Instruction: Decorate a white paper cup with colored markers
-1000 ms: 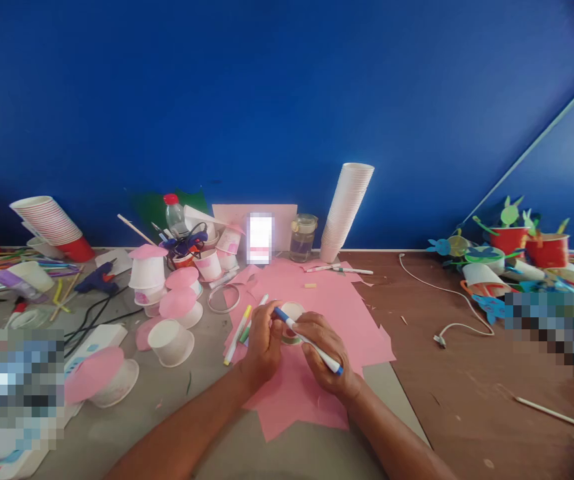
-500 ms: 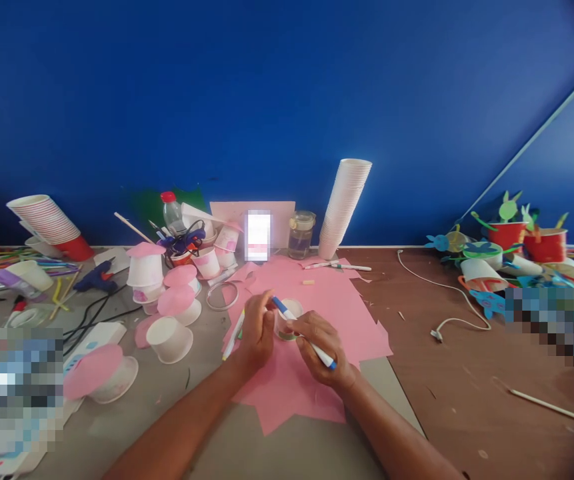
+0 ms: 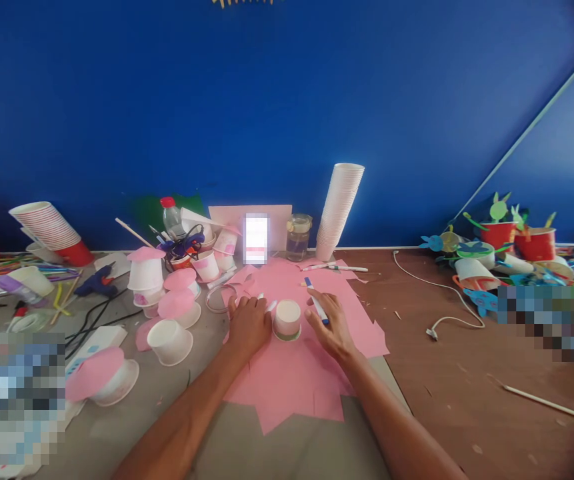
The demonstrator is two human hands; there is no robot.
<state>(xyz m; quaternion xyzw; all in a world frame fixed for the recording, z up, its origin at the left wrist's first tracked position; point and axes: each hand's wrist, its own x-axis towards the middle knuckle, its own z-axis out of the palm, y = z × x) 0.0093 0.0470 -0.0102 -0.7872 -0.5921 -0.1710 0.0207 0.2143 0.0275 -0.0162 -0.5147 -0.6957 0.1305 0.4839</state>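
A white paper cup (image 3: pixel 287 320) with a green band near its rim stands upside down on a pink paper sheet (image 3: pixel 291 380). My right hand (image 3: pixel 331 327) is just right of the cup, shut on a white marker with a blue cap (image 3: pixel 317 303). My left hand (image 3: pixel 249 327) rests flat on the paper, left of the cup and apart from it. Its fingers lie over pale marker pens (image 3: pixel 270 306), which are mostly hidden beneath it.
Pink-topped paper cups (image 3: pixel 177 300) crowd the grey table on the left, beside a blue glue gun (image 3: pixel 97 280). Behind the paper stand a tall white cup stack (image 3: pixel 339 213) and a glass jar (image 3: pixel 298 237). Paper animal crafts (image 3: pixel 497 253) sit on the brown board at right.
The cup has left my hands and now stands on the paper. My left hand has let go and lies flat. My right hand has moved right, with the marker now more upright.
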